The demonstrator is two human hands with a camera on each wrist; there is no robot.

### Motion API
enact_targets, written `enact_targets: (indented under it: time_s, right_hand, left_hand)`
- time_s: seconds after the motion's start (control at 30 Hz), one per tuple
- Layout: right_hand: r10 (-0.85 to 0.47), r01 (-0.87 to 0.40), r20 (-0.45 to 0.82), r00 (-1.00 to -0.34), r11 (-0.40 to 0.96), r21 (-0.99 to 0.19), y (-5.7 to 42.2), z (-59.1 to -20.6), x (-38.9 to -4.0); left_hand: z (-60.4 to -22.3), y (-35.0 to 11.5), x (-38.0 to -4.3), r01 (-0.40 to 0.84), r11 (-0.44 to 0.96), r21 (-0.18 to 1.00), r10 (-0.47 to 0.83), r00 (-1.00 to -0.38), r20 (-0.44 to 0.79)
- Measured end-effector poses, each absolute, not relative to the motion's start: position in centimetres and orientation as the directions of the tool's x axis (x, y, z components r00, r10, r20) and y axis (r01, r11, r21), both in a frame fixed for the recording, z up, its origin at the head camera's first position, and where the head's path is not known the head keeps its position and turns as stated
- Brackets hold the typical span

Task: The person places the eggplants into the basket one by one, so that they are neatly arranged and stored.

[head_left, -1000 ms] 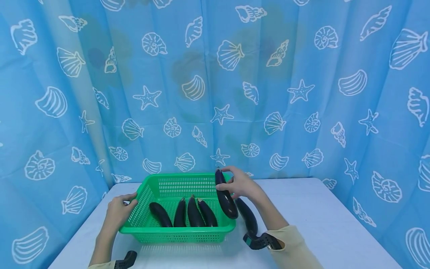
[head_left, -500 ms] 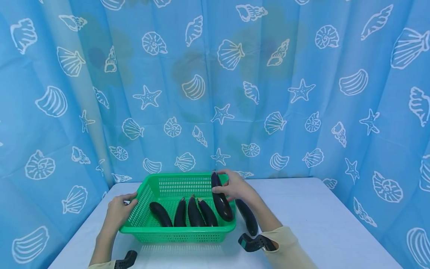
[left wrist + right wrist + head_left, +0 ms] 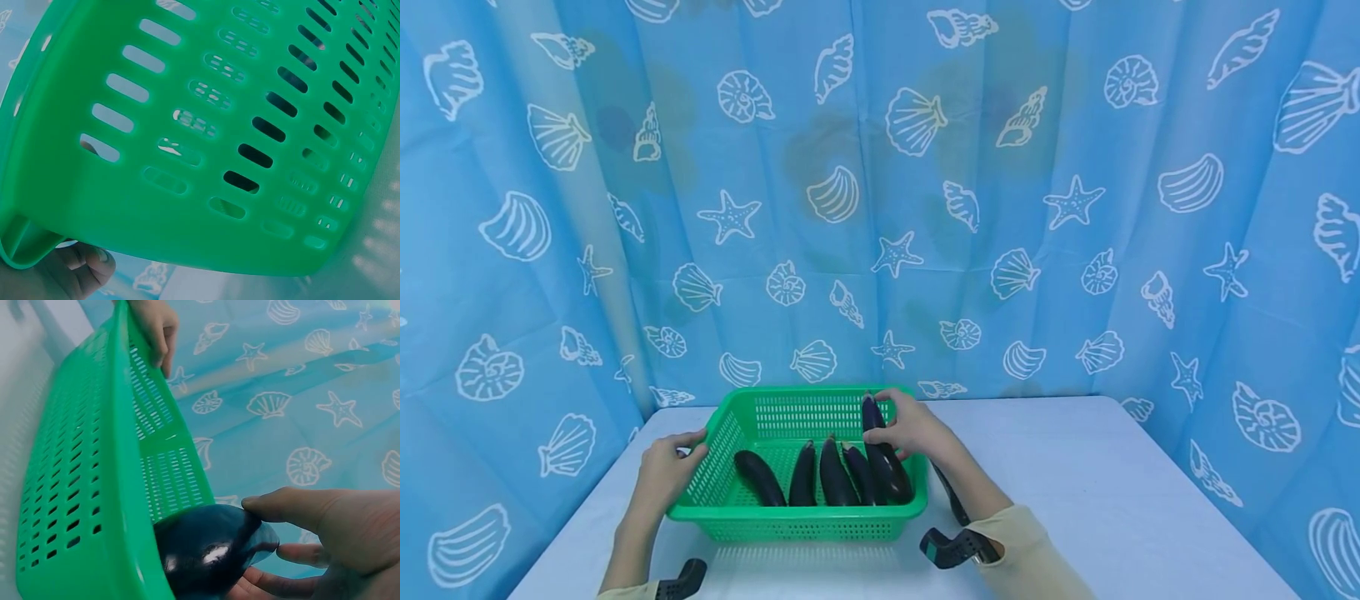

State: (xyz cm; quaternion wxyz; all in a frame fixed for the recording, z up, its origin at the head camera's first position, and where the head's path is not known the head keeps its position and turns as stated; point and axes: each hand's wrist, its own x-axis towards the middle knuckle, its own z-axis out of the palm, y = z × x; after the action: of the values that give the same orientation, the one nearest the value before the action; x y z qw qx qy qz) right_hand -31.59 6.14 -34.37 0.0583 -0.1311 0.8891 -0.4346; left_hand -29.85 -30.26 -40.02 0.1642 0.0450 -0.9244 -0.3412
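Observation:
A green plastic basket (image 3: 790, 514) with slotted walls stands on the table, and several dark purple eggplants (image 3: 837, 477) lie side by side in it. My left hand (image 3: 662, 471) grips the basket's left rim, its fingers (image 3: 94, 270) showing below the rim in the left wrist view. With thumb and fingers my right hand (image 3: 912, 423) holds another eggplant (image 3: 891, 475) by its upper part, inside the right end of the basket. That eggplant leans with its stem up at the back, close beside the others. Its glossy rounded end (image 3: 203, 550) shows large in the right wrist view.
One more eggplant (image 3: 952, 495) lies on the white table (image 3: 1105, 500) just right of the basket, partly hidden by my right forearm. A blue curtain (image 3: 880, 200) with white shell prints hangs behind and around the table.
My right hand has moved left and down, bringing its eggplant from over the basket's right rim to inside it, next to the others. My left hand has stayed on the rim.

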Motion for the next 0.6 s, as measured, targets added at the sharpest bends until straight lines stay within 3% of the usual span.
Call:
enact_targets:
  time_s: [0.6]
  right_hand:
    - [-0.249, -0.18, 0.016, -0.968, 0.657, -0.732, 4.8, -35.7, -31.8]
  left_hand:
    - [-40.0, -30.2, -29.7, 0.031, 0.76, 0.649, -0.2, -0.939, 0.28]
